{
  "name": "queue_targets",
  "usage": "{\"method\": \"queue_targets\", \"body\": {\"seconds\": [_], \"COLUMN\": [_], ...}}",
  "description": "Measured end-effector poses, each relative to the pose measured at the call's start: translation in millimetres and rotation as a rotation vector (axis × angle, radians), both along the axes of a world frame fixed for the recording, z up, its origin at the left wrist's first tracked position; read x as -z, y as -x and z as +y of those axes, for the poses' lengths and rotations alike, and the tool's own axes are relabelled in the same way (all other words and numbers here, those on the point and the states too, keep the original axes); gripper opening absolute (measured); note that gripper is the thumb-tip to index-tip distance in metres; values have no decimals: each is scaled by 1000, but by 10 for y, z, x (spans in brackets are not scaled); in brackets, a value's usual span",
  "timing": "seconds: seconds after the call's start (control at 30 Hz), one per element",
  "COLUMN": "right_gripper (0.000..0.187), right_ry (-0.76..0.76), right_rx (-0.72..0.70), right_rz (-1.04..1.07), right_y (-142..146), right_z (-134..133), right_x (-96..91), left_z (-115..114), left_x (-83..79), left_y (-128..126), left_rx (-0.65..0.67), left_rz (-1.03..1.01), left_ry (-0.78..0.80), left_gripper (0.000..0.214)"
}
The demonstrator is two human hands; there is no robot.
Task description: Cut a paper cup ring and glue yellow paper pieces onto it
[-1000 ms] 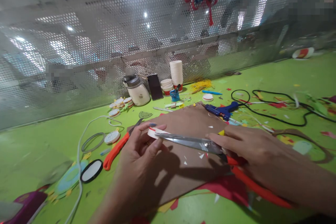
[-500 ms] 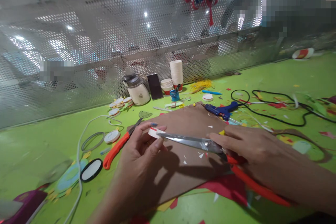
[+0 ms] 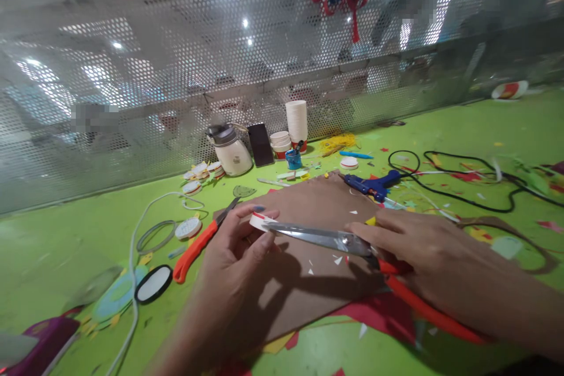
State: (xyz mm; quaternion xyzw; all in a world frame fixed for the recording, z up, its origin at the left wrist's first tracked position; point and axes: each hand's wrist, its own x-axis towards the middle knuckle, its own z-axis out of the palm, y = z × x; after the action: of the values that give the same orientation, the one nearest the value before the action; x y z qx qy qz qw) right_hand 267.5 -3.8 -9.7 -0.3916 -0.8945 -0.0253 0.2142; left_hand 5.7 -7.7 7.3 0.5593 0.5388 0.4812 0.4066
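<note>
My left hand (image 3: 240,258) pinches a small white piece with a red edge (image 3: 259,221), perhaps cut from a paper cup. Orange-handled scissors (image 3: 326,238) are gripped in my right hand (image 3: 427,258), their blade tips at the white piece. Whether the blades are fully closed on it I cannot tell. Both hands are above a brown cardboard sheet (image 3: 304,205) strewn with small white paper scraps (image 3: 338,260). A second orange-handled tool (image 3: 194,255) with a dark blade lies just left of my left hand.
A blue glue gun (image 3: 372,185) with a black cable (image 3: 467,197) lies right of the cardboard. Behind stand a white jug (image 3: 233,155), a phone (image 3: 260,145) and stacked paper cups (image 3: 296,123). A white cord (image 3: 133,270) and a black-rimmed oval (image 3: 153,284) lie left.
Almost nothing differs. Both hands, the white piece and the scissors keep nearly the same place, with a very slight shift of the view.
</note>
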Motion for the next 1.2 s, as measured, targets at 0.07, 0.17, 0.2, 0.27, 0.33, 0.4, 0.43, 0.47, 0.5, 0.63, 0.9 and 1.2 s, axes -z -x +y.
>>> {"method": "queue_targets", "body": {"seconds": [0.07,0.17,0.2,0.27,0.33,0.4,0.43,0.47,0.5,0.63,0.9,1.2], "right_gripper": [45,45,45,46,45,43,42,41,41,41,40,39], "right_ry": [-6,-24,-28,-31,-18,12,20,24,15,-39,-48,87], "right_rx": [-4,-2,0,2,4,4,1,0,-6,-9,2,18], "right_rz": [-5,6,6,-3,-13,-23,-23,-21,-12,17,0,30], "right_y": [2,-6,-11,-18,-19,-13,-9,-6,-3,5,23,18], "right_z": [4,5,4,1,-1,-3,-5,-8,-13,-32,4,-21], "right_x": [3,20,26,33,30,19,11,5,-1,-6,7,-12], "left_z": [-12,-31,-35,-34,-23,-9,-3,1,4,-9,-11,15], "left_x": [-14,-36,-39,-36,-22,-5,3,8,11,-3,-6,6], "left_y": [-10,-29,-32,-31,-22,-11,-5,-1,2,-1,9,31], "left_rx": [-3,-8,-5,-4,-3,-5,-3,0,1,14,18,-3], "left_rz": [4,-4,-11,-20,-20,-14,-9,-6,-4,4,-33,-71], "left_ry": [2,14,21,18,1,-10,-11,-9,-9,-16,31,21], "left_gripper": [27,26,25,24,24,24,24,25,25,23,28,26]}}
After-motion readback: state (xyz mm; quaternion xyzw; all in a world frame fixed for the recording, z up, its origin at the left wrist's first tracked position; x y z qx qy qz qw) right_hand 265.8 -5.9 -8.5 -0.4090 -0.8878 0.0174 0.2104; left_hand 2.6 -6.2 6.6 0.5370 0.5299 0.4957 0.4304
